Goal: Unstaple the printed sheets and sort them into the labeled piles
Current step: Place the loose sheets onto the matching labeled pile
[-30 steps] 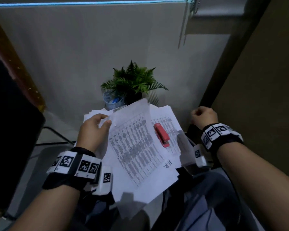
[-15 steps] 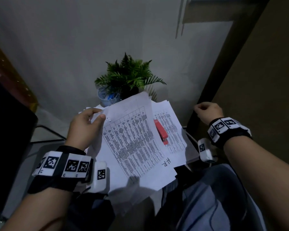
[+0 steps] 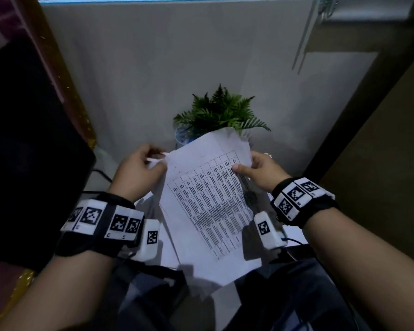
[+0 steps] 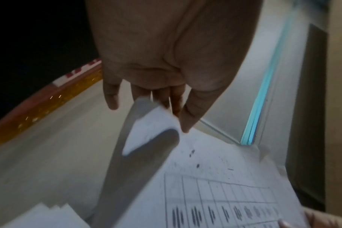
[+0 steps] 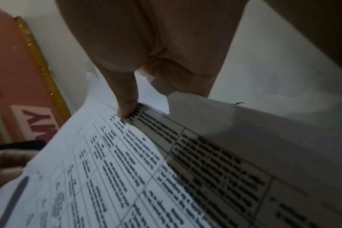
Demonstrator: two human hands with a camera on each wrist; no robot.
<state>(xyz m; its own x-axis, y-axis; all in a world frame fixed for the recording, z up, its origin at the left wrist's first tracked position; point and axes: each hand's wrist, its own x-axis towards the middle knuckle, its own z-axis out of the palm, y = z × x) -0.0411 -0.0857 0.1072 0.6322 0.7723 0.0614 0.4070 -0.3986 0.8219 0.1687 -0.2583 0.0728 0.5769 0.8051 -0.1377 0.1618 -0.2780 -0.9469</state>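
Leftmost, a large black panel (image 3: 29, 149) fills the near-left side, with a red and gold-edged board (image 3: 65, 75) leaning behind it against the pale grey wall (image 3: 153, 68). Moving right, the left hand (image 3: 139, 173) is raised above the bench, its thumb and fingers (image 4: 187, 117) pinching the curled-up far-left corner of the white printed sheets with a black table grid (image 3: 210, 204). Two small dark marks sit on the paper just below that pinched corner in the left wrist view; whether they are staple holes I cannot tell. A wristband of black-and-white square markers (image 3: 105, 220) circles the left wrist. The sheets are held in the air between both hands, tilted, their near edge hanging low toward the person's lap. Beneath them, more loose white paper (image 3: 151, 206) lies on the bench; its labels are hidden. Behind the far edge of the sheets stands a small green fern (image 3: 220, 111) beside a pale blue cup (image 3: 183, 136), close to the wall. Further right, the right hand (image 3: 261, 170) grips the far-right edge of the sheets, thumb (image 5: 127, 98) pressed on the printed face and fingers curled behind. A matching marker band (image 3: 299, 197) wraps the right wrist. At far right rises a brown wall panel (image 3: 380, 175).
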